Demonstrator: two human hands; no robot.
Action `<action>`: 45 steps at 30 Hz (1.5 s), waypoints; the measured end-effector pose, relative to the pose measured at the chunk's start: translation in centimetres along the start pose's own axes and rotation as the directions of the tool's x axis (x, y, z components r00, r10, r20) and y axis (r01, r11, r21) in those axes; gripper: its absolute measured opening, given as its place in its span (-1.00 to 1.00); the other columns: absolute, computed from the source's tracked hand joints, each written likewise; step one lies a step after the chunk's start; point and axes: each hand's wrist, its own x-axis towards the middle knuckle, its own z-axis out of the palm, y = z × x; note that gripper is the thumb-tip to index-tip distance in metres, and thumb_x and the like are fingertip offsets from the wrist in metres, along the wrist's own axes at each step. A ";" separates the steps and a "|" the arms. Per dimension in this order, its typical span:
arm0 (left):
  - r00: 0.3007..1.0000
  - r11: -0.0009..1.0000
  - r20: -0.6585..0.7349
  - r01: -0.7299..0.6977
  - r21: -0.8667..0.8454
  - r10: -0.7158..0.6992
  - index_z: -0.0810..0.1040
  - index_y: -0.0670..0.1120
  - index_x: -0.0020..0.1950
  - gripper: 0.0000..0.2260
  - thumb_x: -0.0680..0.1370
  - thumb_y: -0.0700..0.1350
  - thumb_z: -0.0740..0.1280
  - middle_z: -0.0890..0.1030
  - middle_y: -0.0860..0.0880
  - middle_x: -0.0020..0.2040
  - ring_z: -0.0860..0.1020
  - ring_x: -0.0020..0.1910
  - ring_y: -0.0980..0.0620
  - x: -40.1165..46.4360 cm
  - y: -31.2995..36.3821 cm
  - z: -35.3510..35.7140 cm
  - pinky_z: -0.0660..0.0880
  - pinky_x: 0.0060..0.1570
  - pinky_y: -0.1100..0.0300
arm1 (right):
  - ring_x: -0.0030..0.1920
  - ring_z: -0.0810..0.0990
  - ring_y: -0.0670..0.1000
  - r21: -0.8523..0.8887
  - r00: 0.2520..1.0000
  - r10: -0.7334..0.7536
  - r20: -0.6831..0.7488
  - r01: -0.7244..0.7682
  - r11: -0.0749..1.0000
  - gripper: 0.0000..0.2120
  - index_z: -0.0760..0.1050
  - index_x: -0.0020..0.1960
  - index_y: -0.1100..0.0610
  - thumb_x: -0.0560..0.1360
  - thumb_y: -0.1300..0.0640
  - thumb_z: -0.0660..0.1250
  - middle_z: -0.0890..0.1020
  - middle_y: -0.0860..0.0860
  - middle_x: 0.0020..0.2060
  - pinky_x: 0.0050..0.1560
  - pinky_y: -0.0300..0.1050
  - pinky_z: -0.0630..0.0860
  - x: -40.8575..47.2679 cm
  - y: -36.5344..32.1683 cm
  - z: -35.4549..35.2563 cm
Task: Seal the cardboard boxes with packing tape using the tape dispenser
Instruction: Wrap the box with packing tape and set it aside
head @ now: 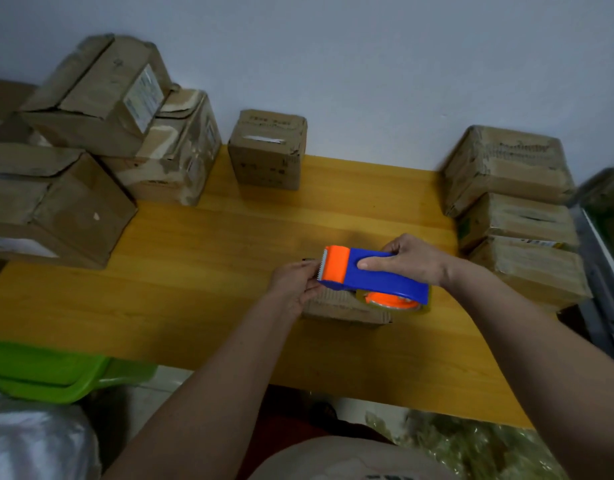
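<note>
A blue and orange tape dispenser sits over a small cardboard box in the middle of the wooden table. My right hand grips the dispenser's blue body from above, thumb along its side. My left hand holds the box's left end, right by the dispenser's toothed orange front. The roll of clear tape shows under the blue body. Most of the box is hidden by the hands and the dispenser.
Several cardboard boxes are piled at the back left. One small box stands alone by the wall, and a stack of boxes sits at the right. A green plastic bin lies below the table's left front edge.
</note>
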 end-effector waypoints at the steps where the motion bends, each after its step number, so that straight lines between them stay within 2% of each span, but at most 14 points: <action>1: 0.999 0.999 -0.027 -0.023 0.027 0.024 0.51 -0.16 0.01 -0.97 0.59 -0.22 0.30 0.59 -0.08 -0.18 0.56 -0.26 0.07 0.0 -0.3 0.2 0.54 -0.26 0.24 | -0.46 0.62 -0.10 -0.024 1.000 0.005 0.007 -0.005 1.000 -0.50 0.62 -0.30 0.09 0.13 -0.36 0.43 0.68 -0.01 -0.42 -0.48 -0.30 0.43 0.0 0.0 -0.3; 8: 0.966 0.990 -0.227 -0.135 -0.032 0.124 0.60 -0.25 0.00 -0.91 0.58 -0.27 0.30 0.54 -0.04 -0.32 0.44 -0.40 0.15 0.8 -0.9 -1.4 0.47 -0.36 0.33 | -0.38 0.60 0.00 -0.165 1.000 0.027 -0.003 -0.027 0.986 -0.46 0.65 -0.17 0.20 0.24 -0.30 0.47 0.69 0.09 -0.32 -0.34 -0.15 0.45 -0.1 0.3 -1.5; 16: 0.940 0.959 -0.265 -0.151 0.241 0.215 0.57 -0.04 -0.16 -0.79 0.55 -0.30 0.26 0.59 0.00 -0.20 0.50 -0.22 0.09 1.5 -0.8 -2.7 0.39 -0.34 0.28 | -0.30 0.60 0.00 -0.274 0.996 0.085 -0.016 -0.086 0.958 -0.43 0.57 -0.12 0.14 0.26 -0.37 0.40 0.64 0.03 -0.31 -0.38 -0.20 0.41 1.2 -1.3 -1.0; 19: 0.905 0.951 -0.340 -0.174 0.255 0.257 0.55 0.00 -0.21 -0.82 0.56 -0.20 0.30 0.59 0.03 -0.23 0.49 -0.27 0.11 1.6 -1.2 -2.6 0.36 -0.36 0.26 | -0.25 0.61 0.01 -0.309 0.993 0.118 -0.007 -0.115 0.944 -0.43 0.54 -0.13 0.13 0.26 -0.39 0.39 0.63 0.03 -0.28 -0.37 -0.19 0.42 2.0 -1.9 -0.6; 23: 0.863 0.940 -0.399 -0.215 0.264 0.310 0.59 -0.05 -0.09 -0.93 0.56 -0.18 0.33 0.60 -0.01 -0.13 0.51 -0.21 0.11 1.8 -1.5 -2.2 0.38 -0.31 0.26 | -0.14 0.64 0.11 -0.324 0.988 0.155 0.009 -0.143 0.935 -0.37 0.56 -0.07 0.20 0.26 -0.38 0.40 0.67 0.13 -0.17 -0.17 -0.06 0.53 3.0 -2.4 -0.3; 28: 0.856 0.953 -0.436 -0.189 0.237 0.279 0.60 -0.07 -0.03 -0.91 0.57 -0.22 0.31 0.59 -0.01 -0.06 0.52 -0.11 0.06 2.3 -2.4 -2.0 0.46 -0.18 0.23 | -0.30 0.55 0.05 -0.418 0.983 0.180 -0.019 -0.171 0.892 -0.42 0.48 -0.24 0.16 0.29 -0.41 0.36 0.59 0.09 -0.32 -0.37 -0.16 0.36 3.8 -3.1 0.3; 33: 0.861 0.933 -0.413 -0.172 0.315 0.298 0.62 -0.17 0.13 -0.83 0.59 -0.20 0.30 0.62 -0.07 0.10 0.56 0.04 0.00 3.1 -3.4 -2.0 0.50 0.04 0.16 | -0.25 0.57 0.07 -0.464 0.982 0.186 -0.042 -0.184 0.867 -0.38 0.48 -0.21 0.15 0.26 -0.45 0.34 0.60 0.09 -0.27 -0.32 -0.14 0.40 4.6 -3.1 0.7; 36: 0.850 0.869 -0.372 -0.178 0.462 0.372 0.64 -0.17 0.11 -0.81 0.61 -0.21 0.25 0.64 -0.06 0.04 0.55 0.00 -0.01 3.2 -4.0 -1.5 0.44 -0.09 0.24 | -0.23 0.59 0.08 -0.480 0.980 0.193 -0.042 -0.189 0.856 -0.36 0.49 -0.19 0.15 0.25 -0.46 0.34 0.61 0.09 -0.26 -0.29 -0.13 0.44 4.9 -3.1 0.8; 38: 0.878 0.831 -0.332 -0.120 0.544 0.344 0.61 -0.09 -0.04 -0.82 0.63 -0.17 0.21 0.58 0.00 -0.12 0.50 -0.06 -0.03 3.5 -3.8 -1.1 0.39 -0.25 0.23 | -0.24 0.60 0.08 -0.479 0.980 0.196 -0.036 -0.189 0.857 -0.38 0.50 -0.21 0.15 0.26 -0.45 0.34 0.62 0.09 -0.28 -0.31 -0.14 0.43 5.0 -3.1 0.9; 39: 0.898 0.820 -0.342 -0.033 0.572 0.276 0.58 -0.10 0.01 -0.83 0.64 -0.10 0.21 0.55 -0.03 -0.05 0.50 0.00 -0.08 3.7 -3.6 -1.0 0.42 -0.20 0.18 | -0.24 0.60 0.08 -0.477 0.980 0.198 -0.034 -0.190 0.858 -0.38 0.50 -0.21 0.15 0.26 -0.45 0.34 0.62 0.09 -0.29 -0.32 -0.15 0.43 5.0 -3.2 0.9; 41: 0.896 0.779 -0.436 0.210 0.591 0.089 0.46 -0.21 0.29 -0.61 0.60 0.05 0.26 0.42 -0.18 0.27 0.44 0.24 -0.16 4.1 -3.4 -1.6 0.44 0.10 0.07 | -0.23 0.60 0.08 -0.474 0.978 0.204 -0.034 -0.195 0.859 -0.37 0.52 -0.18 0.15 0.26 -0.45 0.34 0.63 0.09 -0.27 -0.31 -0.16 0.44 5.0 -3.2 0.9; 42: 0.879 0.773 -0.469 0.242 0.586 0.080 0.35 -0.23 0.40 -0.51 0.59 0.04 0.29 0.33 -0.21 0.37 0.37 0.33 -0.17 4.0 -3.3 -1.9 0.39 0.23 0.05 | -0.21 0.61 0.08 -0.473 0.978 0.204 -0.033 -0.195 0.859 -0.36 0.52 -0.16 0.15 0.26 -0.45 0.34 0.63 0.10 -0.25 -0.29 -0.14 0.45 5.0 -3.1 0.9; 43: 0.866 0.791 -0.459 0.137 0.597 0.196 0.26 -0.23 0.46 -0.50 0.60 -0.02 0.28 0.27 -0.22 0.43 0.31 0.40 -0.17 3.7 -3.5 -2.3 0.33 0.33 0.05 | -0.20 0.61 0.09 -0.474 0.978 0.205 -0.030 -0.194 0.859 -0.36 0.52 -0.15 0.15 0.26 -0.45 0.34 0.64 0.10 -0.24 -0.25 -0.12 0.47 5.1 -3.1 0.9; 45: 0.798 0.720 -0.275 -0.263 0.642 0.536 0.18 -0.17 0.53 -0.55 0.64 -0.18 0.16 0.25 -0.15 0.50 0.25 0.47 -0.09 2.7 -4.7 -2.5 0.26 0.39 0.12 | -0.18 0.62 0.10 -0.470 0.977 0.213 -0.024 -0.199 0.860 -0.36 0.51 -0.14 0.15 0.25 -0.45 0.34 0.64 0.10 -0.22 -0.22 -0.10 0.49 5.1 -3.1 0.8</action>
